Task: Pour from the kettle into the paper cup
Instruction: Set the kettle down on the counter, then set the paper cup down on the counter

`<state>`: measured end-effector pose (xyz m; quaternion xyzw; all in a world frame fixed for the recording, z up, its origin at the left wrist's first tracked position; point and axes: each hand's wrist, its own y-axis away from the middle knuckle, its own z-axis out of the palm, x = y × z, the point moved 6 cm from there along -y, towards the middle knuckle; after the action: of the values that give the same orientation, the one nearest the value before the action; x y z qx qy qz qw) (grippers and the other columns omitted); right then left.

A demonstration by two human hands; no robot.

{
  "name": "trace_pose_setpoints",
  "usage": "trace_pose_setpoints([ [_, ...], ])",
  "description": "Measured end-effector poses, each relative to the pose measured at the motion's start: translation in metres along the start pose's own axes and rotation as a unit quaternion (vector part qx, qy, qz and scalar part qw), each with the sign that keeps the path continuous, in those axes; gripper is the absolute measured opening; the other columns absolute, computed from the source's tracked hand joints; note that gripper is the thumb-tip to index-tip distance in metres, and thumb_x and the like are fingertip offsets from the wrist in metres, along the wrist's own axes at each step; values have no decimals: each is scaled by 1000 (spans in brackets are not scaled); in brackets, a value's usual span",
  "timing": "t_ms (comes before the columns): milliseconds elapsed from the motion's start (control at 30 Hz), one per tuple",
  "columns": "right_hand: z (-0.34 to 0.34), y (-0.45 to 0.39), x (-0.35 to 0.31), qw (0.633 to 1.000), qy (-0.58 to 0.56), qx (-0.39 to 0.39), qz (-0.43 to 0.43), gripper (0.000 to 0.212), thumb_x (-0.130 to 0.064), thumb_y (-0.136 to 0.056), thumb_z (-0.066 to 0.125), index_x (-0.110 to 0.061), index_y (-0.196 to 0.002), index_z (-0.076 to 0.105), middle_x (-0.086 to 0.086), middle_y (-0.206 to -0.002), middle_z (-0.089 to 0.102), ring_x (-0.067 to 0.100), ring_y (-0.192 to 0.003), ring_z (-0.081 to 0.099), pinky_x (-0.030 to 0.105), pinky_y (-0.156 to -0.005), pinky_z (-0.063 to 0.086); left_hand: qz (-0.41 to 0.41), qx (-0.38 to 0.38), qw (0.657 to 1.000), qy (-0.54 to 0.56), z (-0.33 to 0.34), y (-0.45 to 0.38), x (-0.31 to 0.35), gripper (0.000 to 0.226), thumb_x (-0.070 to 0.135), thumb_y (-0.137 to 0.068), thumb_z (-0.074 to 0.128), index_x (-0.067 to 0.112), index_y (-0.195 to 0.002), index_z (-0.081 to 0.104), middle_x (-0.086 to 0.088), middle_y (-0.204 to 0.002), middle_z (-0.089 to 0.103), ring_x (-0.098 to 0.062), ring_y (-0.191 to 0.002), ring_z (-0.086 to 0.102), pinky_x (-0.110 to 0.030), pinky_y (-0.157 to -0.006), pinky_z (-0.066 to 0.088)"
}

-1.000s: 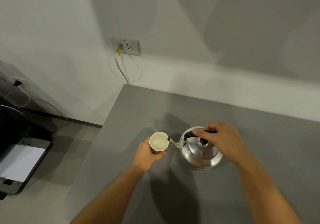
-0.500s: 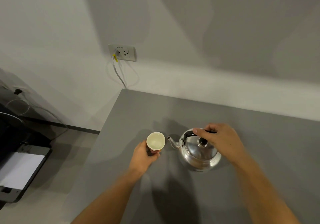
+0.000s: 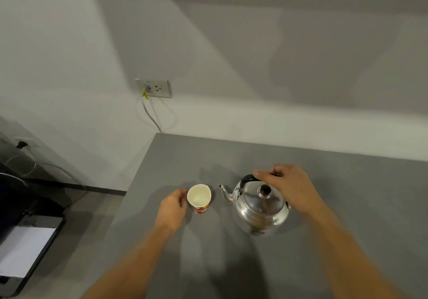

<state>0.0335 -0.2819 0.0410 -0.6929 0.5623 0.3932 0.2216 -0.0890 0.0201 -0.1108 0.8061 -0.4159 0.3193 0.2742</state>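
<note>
1. Paper cup (image 3: 199, 197) upright on the grey surface (image 3: 347, 183), left of the kettle (image 3: 261, 206) and apart from it; white inside, red print low on the near side; contents not discernible.
2. Left hand (image 3: 172, 206) just left of the cup; fingers (image 3: 183, 192) loosely curled and open toward the cup wall; contact with the cup impossible to tell, no clasp around it.
3. Kettle of shiny metal standing level on the surface, right of the cup; spout (image 3: 223, 192) aimed left toward the cup rim, tip short of it; lid on, dark knob (image 3: 264, 191) at the middle.
4. Right hand (image 3: 287, 187) over the far right part of the kettle; fingers (image 3: 264, 175) wrapped shut around the black handle (image 3: 246, 179).
5. Far left on the wall, socket (image 3: 154, 88) with a pale cable (image 3: 150, 115) hanging down behind the far left corner of the surface.
6. Low at the left, off the surface, dark device (image 3: 30, 247) with a white sheet on it.
</note>
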Motion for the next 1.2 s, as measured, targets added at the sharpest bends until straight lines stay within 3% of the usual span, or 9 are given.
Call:
trace_pose_setpoints([
  [133,-6,-13,-3,999,-23,29,-8,65,-61,-76,79,-1,-63,56,-6,-47,44,10,-44,37,28,-52,34,-14,3,1000,-2,-7,-21,3,27,12,-102,55,15,-125,70,-2,-116,76,-13,-95,63,-23,-86,44],
  [300,-11,-41,-8,996,-58,62,-13,65,-61,-79,76,-8,-54,49,-2,-49,40,12,-46,33,30,-53,32,-9,-2,1000,-17,-11,-55,17,25,17,-102,58,17,-122,72,1,-111,76,-17,-90,64,-24,-82,43],
  [400,-13,-69,-7,995,-70,76,1,70,-63,-81,73,4,-68,63,-2,-49,44,13,-48,34,31,-55,34,-10,-5,999,-35,-9,-79,26,21,21,-102,58,15,-117,72,-2,-104,77,-21,-93,68,-26,-81,45],
  [467,-15,-90,-6,993,-82,84,3,74,-64,-82,72,8,-69,61,1,-45,50,14,-48,35,31,-55,35,-5,-6,999,-38,-5,-95,34,20,24,-102,59,15,-114,72,-1,-98,76,-20,-89,67,-26,-79,44],
  [533,-15,-112,-4,991,-93,91,7,76,-62,-82,73,11,-69,57,13,-59,65,15,-50,38,31,-56,36,4,-6,999,-43,0,-110,45,19,26,-101,60,16,-110,72,0,-93,74,-20,-85,66,-26,-77,43],
  [700,-14,-171,6,992,-63,99,33,66,-60,-81,74,4,-66,65,-11,-42,56,14,-47,40,28,-52,37,21,-24,999,-35,16,-142,72,18,26,-100,61,16,-109,73,-4,-97,77,-25,-93,71,-25,-77,45],
  [833,-8,-209,14,994,-51,90,44,58,-59,-80,74,-3,-67,74,11,-60,59,17,-55,48,30,-55,38,31,-39,998,-49,26,-158,87,23,24,-101,60,15,-119,71,-7,-105,77,-26,-100,71,-26,-82,48],
  [1067,-1,-245,28,993,-48,84,73,60,-60,-79,74,-1,-72,74,8,-62,59,16,-53,46,29,-54,37,47,-51,997,-41,37,-162,96,19,22,-101,61,14,-115,71,-8,-102,77,-25,-94,71,-24,-78,46],
  [1200,0,-253,32,992,-41,88,76,55,-62,-77,74,-9,-62,73,-10,-45,60,14,-50,46,27,-52,37,43,-54,997,-38,38,-162,90,20,23,-100,62,15,-116,71,-6,-103,78,-24,-95,72,-23,-79,46],
])
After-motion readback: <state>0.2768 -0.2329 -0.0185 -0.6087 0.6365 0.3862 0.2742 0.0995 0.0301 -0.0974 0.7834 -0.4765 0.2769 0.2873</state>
